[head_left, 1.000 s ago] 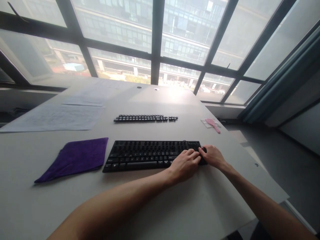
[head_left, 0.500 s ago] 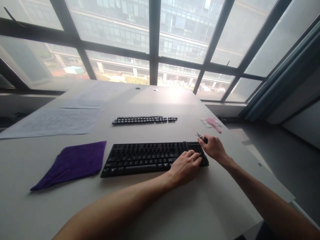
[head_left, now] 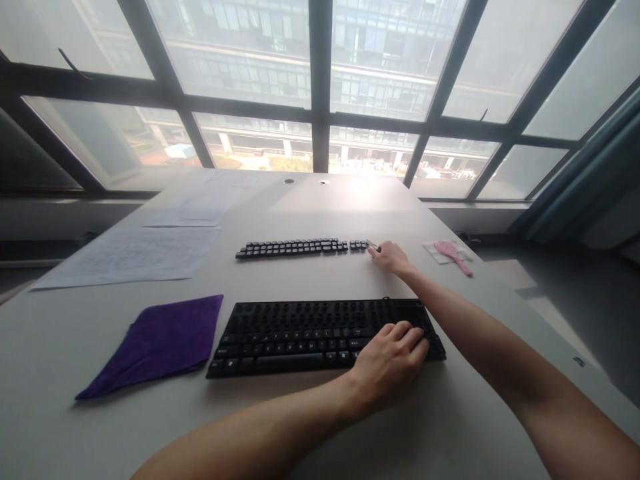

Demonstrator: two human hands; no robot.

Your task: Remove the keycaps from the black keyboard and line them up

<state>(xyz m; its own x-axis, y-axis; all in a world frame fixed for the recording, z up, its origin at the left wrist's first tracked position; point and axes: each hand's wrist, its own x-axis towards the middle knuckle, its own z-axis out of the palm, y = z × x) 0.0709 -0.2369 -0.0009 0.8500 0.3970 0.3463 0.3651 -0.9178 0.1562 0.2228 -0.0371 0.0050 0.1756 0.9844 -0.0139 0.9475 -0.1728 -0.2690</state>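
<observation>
A black keyboard [head_left: 295,333] lies in front of me, its upper rows stripped of keycaps and its lower rows still capped. My left hand [head_left: 393,360] rests on its right end, fingers bent over the number pad area and pressing on it. Beyond the keyboard, my right hand [head_left: 390,257] is closed round a small keycap puller [head_left: 373,247] with thin wire prongs. Its tip is at the right end of the lined-up loose keycaps [head_left: 293,249]. Whether a keycap sits in the prongs is too small to tell.
A folded purple cloth [head_left: 157,343] lies left of the keyboard. Printed sheets of paper [head_left: 135,257] are behind it. At the right stands a pink brush [head_left: 453,257] on a clear plastic bag. Windows rise behind the white table [head_left: 280,280].
My right hand has moved from the keyboard's upper right corner forward and left to the row of keycaps, carrying the puller. My left hand stays on the keyboard. The view has shifted slightly.
</observation>
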